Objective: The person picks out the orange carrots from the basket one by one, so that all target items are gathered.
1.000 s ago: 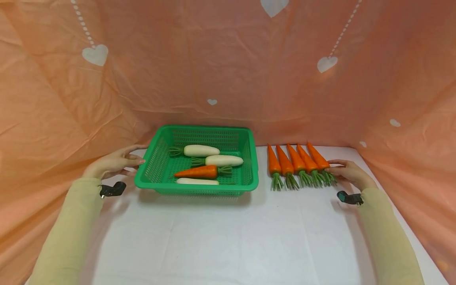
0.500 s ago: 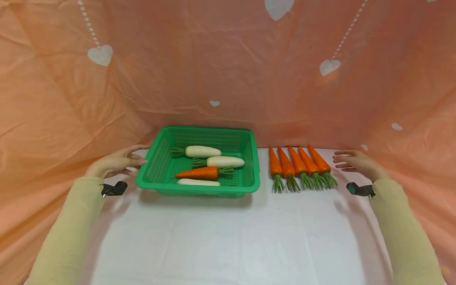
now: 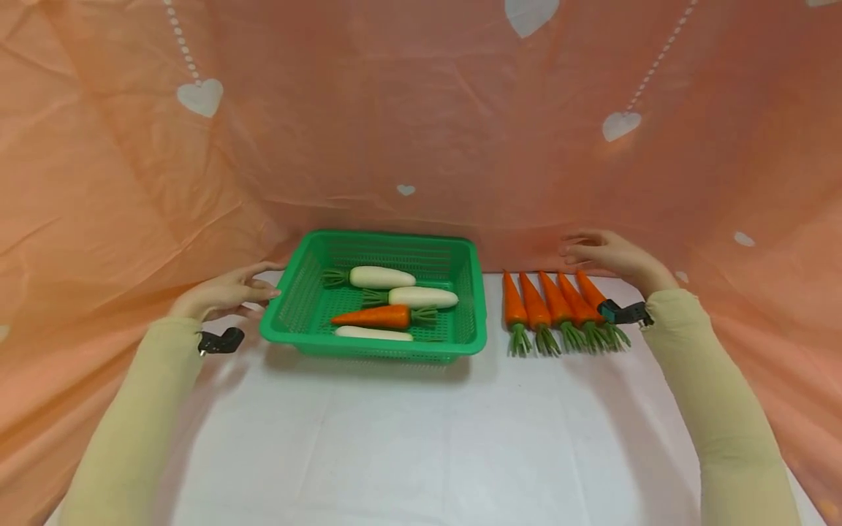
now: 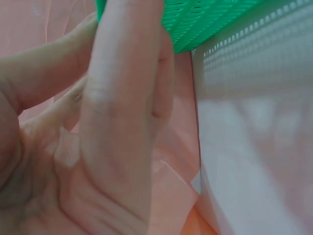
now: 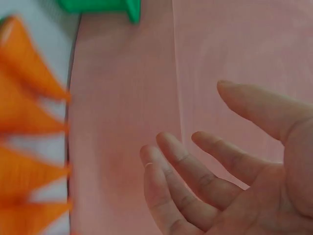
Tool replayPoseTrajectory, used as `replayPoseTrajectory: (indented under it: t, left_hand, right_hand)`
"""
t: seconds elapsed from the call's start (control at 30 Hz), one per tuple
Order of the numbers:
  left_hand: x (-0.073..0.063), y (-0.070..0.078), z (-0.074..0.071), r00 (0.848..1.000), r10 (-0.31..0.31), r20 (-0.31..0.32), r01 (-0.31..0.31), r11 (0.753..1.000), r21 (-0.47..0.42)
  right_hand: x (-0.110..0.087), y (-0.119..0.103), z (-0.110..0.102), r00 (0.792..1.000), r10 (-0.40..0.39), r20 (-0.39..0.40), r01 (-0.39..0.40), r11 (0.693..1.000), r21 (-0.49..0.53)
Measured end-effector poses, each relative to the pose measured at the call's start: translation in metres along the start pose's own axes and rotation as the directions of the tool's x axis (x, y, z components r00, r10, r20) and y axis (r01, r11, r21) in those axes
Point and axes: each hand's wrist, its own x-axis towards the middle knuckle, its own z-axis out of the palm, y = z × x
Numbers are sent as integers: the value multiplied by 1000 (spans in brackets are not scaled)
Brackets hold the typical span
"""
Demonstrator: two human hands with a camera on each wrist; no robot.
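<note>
At the left end of a green plastic basket (image 3: 375, 348), my left hand (image 3: 220, 292) has its thumb and fingers against the rim. The left wrist view shows those fingers (image 4: 117, 98) extended beside the mesh wall; their tips are partly hidden. Inside the basket lie three white radishes (image 3: 421, 296) and one carrot (image 3: 375, 316). To its right, several carrots (image 3: 516, 303) lie side by side, green tops toward me. My right hand (image 3: 612, 256) hovers beyond the rightmost carrots, fingers spread and loosely bent, holding nothing. Its forearm and wrist camera cover part of the rightmost carrot.
A white cloth (image 3: 421, 431) covers the table. Peach fabric with white hearts (image 3: 421, 131) hangs behind and along both sides, close to the basket's back and the carrot tips. Small wrist cameras (image 3: 623, 313) stick out from both wrists.
My right hand has drawn away rightward from the rightmost carrot, then risen and swung back left above the row. My left hand stays at the basket. The head view has shifted slightly.
</note>
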Motion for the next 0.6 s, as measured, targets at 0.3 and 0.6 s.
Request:
replayPoseTrajectory:
  t: [0.3,0.6]
  left_hand:
    - [-1,2,2,1000,-2,-3,2,1000,-13]
    - [-1,0,-1,1000,10,-3,-10,1000,-13]
  right_hand:
    - [41,-50,56,984,-98,149,95,995,29]
    - [72,-82,117,949,-145,280,157,987,-20]
